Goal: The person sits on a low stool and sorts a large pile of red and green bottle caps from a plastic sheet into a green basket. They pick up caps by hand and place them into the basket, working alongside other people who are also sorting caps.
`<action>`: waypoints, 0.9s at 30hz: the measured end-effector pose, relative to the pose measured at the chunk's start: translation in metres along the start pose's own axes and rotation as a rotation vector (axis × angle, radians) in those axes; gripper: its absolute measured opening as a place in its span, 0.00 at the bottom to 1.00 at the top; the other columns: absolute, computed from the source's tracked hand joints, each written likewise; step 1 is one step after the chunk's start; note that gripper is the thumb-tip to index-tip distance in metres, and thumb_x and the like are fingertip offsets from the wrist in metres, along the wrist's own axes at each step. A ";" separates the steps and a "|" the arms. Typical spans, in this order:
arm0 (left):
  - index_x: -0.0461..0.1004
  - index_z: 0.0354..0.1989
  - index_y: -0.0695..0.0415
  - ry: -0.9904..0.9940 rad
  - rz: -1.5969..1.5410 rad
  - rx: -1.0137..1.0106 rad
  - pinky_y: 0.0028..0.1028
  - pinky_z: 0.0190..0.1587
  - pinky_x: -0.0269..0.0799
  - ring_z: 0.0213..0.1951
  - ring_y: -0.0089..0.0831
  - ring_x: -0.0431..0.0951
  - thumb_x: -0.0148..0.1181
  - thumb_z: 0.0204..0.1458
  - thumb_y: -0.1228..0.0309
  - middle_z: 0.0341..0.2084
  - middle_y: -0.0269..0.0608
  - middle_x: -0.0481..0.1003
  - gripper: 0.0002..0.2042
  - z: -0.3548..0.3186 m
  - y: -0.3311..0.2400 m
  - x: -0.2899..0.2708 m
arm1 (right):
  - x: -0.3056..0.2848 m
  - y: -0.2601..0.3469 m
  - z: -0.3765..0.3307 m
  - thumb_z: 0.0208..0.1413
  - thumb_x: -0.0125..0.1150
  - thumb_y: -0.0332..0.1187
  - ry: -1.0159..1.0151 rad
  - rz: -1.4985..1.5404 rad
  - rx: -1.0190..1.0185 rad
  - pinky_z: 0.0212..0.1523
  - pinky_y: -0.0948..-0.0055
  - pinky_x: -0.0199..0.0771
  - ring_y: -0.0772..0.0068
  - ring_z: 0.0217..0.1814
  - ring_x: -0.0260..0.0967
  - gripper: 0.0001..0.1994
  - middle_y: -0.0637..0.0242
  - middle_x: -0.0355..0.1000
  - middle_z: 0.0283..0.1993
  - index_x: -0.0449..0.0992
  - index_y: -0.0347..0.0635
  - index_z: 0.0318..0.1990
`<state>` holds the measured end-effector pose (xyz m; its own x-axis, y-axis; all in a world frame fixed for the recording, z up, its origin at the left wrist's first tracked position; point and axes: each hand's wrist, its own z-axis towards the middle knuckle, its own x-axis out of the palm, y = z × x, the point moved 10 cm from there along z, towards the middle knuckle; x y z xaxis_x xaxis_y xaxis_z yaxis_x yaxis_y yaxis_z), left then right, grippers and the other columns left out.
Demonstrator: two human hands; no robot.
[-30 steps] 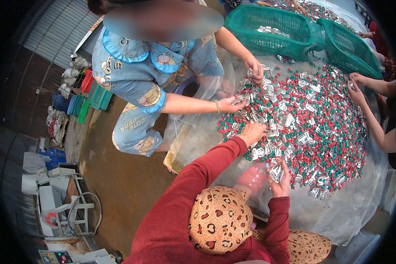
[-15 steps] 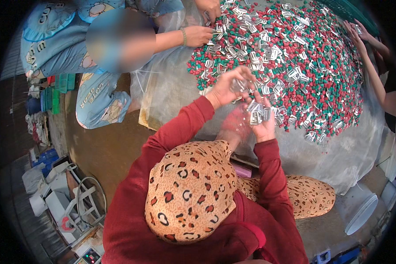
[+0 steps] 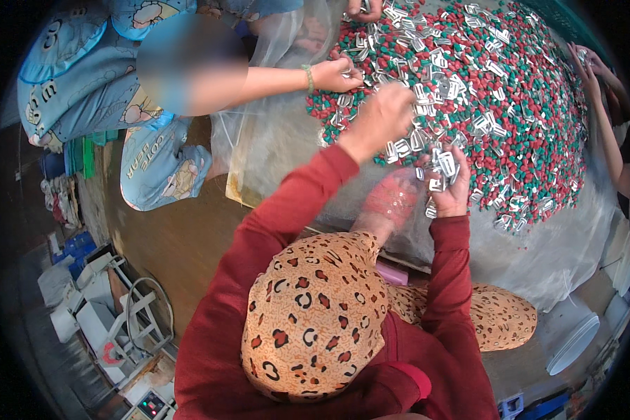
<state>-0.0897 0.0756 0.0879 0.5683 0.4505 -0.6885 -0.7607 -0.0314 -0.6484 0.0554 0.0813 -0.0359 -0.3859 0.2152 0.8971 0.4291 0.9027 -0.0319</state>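
A broad heap of small red and green cone-shaped pieces (image 3: 532, 150) is spread over a clear plastic sheet, with flat silver slotted metal clips (image 3: 488, 126) scattered through it. My left hand (image 3: 383, 120), blurred by motion, is curled over the heap's near-left edge; its fingers are turned away and anything in them is hidden. To the right of it, my right hand (image 3: 456, 187) is palm up, its fingers bent round a bunch of metal clips (image 3: 443, 166). One clip hangs below this bunch, beside the wrist.
At the left, a co-worker's hand (image 3: 336, 75) pinches at the heap, and another hand (image 3: 364, 10) is at the top edge. A further person's hands (image 3: 586, 61) are at the far right. A green basket (image 3: 563, 22) stands behind the heap; a white bucket (image 3: 570, 336) stands lower right.
My left hand has left the space beside my right hand and now curls over the heap. My right hand with its clips has shifted right. The co-worker's hand at the left has also moved right.
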 end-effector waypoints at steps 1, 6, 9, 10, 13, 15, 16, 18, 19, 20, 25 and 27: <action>0.72 0.35 0.58 0.064 0.292 0.043 0.38 0.43 0.67 0.40 0.42 0.71 0.57 0.41 0.77 0.33 0.42 0.71 0.10 0.009 0.029 0.005 | 0.002 0.006 0.000 0.56 0.53 0.38 0.012 0.022 -0.011 0.19 0.75 0.74 0.53 0.39 0.70 0.10 0.53 0.70 0.42 0.71 0.40 0.34; 0.71 0.34 0.59 0.306 0.695 0.186 0.37 0.43 0.69 0.40 0.42 0.70 0.53 0.41 0.78 0.32 0.43 0.68 0.09 0.027 0.069 0.034 | 0.018 0.027 -0.017 0.59 0.48 0.44 -0.021 -0.032 -0.079 0.18 0.77 0.73 0.52 0.40 0.71 0.16 0.50 0.70 0.42 0.72 0.39 0.34; 0.72 0.32 0.57 0.311 0.745 0.266 0.39 0.41 0.69 0.38 0.40 0.71 0.53 0.43 0.73 0.30 0.41 0.69 0.07 0.033 0.066 0.036 | 0.021 0.027 -0.034 0.58 0.49 0.46 -0.039 -0.088 -0.115 0.22 0.70 0.79 0.50 0.40 0.72 0.17 0.50 0.70 0.43 0.71 0.39 0.38; 0.73 0.33 0.56 0.298 0.715 0.316 0.40 0.39 0.69 0.37 0.40 0.72 0.55 0.46 0.69 0.30 0.40 0.70 0.07 0.034 0.062 0.030 | 0.017 0.023 -0.037 0.58 0.49 0.46 -0.037 -0.085 -0.103 0.24 0.66 0.81 0.49 0.40 0.72 0.17 0.50 0.70 0.44 0.70 0.39 0.41; 0.76 0.30 0.56 0.216 0.426 0.122 0.42 0.40 0.68 0.36 0.42 0.74 0.54 0.48 0.72 0.33 0.39 0.73 0.05 0.046 0.063 0.009 | -0.014 0.012 -0.044 0.58 0.51 0.41 -0.096 -0.088 -0.069 0.21 0.70 0.79 0.49 0.45 0.69 0.14 0.49 0.68 0.48 0.72 0.42 0.43; 0.72 0.37 0.59 0.177 -0.068 -0.103 0.39 0.38 0.72 0.36 0.43 0.75 0.50 0.56 0.65 0.35 0.43 0.74 0.10 0.050 0.069 -0.004 | -0.023 0.001 -0.051 0.57 0.52 0.38 -0.081 0.016 -0.019 0.16 0.76 0.72 0.52 0.41 0.71 0.11 0.51 0.69 0.46 0.71 0.42 0.40; 0.71 0.39 0.60 0.189 -0.437 -0.297 0.38 0.38 0.74 0.36 0.42 0.76 0.48 0.57 0.63 0.36 0.44 0.73 0.12 0.044 0.074 -0.004 | -0.022 -0.005 -0.051 0.57 0.53 0.37 -0.067 0.070 0.013 0.13 0.80 0.69 0.53 0.38 0.72 0.09 0.52 0.69 0.44 0.70 0.42 0.39; 0.65 0.45 0.61 0.159 -1.006 -0.471 0.33 0.38 0.76 0.41 0.39 0.75 0.44 0.60 0.60 0.39 0.48 0.72 0.16 0.032 0.074 0.002 | -0.017 -0.007 -0.050 0.56 0.54 0.35 -0.029 0.065 0.008 0.10 0.83 0.63 0.54 0.38 0.71 0.08 0.53 0.69 0.43 0.70 0.42 0.38; 0.65 0.44 0.61 0.179 -1.220 -0.490 0.33 0.38 0.76 0.42 0.39 0.75 0.44 0.60 0.59 0.39 0.48 0.72 0.16 0.024 0.071 0.006 | -0.014 -0.009 -0.049 0.56 0.54 0.35 -0.013 0.062 0.008 0.09 0.84 0.59 0.55 0.38 0.71 0.07 0.53 0.69 0.43 0.70 0.42 0.37; 0.66 0.42 0.61 0.198 -1.435 -0.505 0.33 0.38 0.76 0.43 0.39 0.74 0.44 0.60 0.59 0.39 0.48 0.72 0.16 0.019 0.067 0.008 | -0.008 -0.008 -0.048 0.57 0.53 0.37 0.018 0.055 -0.002 0.08 0.85 0.60 0.55 0.37 0.71 0.09 0.52 0.68 0.42 0.69 0.41 0.35; 0.65 0.33 0.55 0.215 -1.773 -0.691 0.16 0.21 0.64 0.28 0.26 0.67 0.48 0.58 0.54 0.25 0.35 0.64 0.15 0.007 0.052 0.005 | 0.024 0.001 -0.050 0.57 0.52 0.41 0.117 -0.116 -0.046 0.09 0.85 0.64 0.55 0.37 0.72 0.13 0.50 0.67 0.42 0.68 0.38 0.33; 0.65 0.28 0.53 0.213 -1.545 -0.692 0.13 0.16 0.51 0.21 0.18 0.58 0.53 0.55 0.59 0.21 0.29 0.58 0.11 0.008 0.054 -0.003 | 0.024 0.007 -0.050 0.57 0.52 0.40 0.129 -0.138 -0.075 0.09 0.85 0.64 0.54 0.38 0.72 0.13 0.50 0.67 0.42 0.68 0.38 0.33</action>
<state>-0.1348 0.0792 0.0580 0.6637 0.3145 0.6787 0.7328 -0.0914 -0.6743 0.0898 0.0739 0.0080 -0.3398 0.0372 0.9398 0.4408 0.8889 0.1242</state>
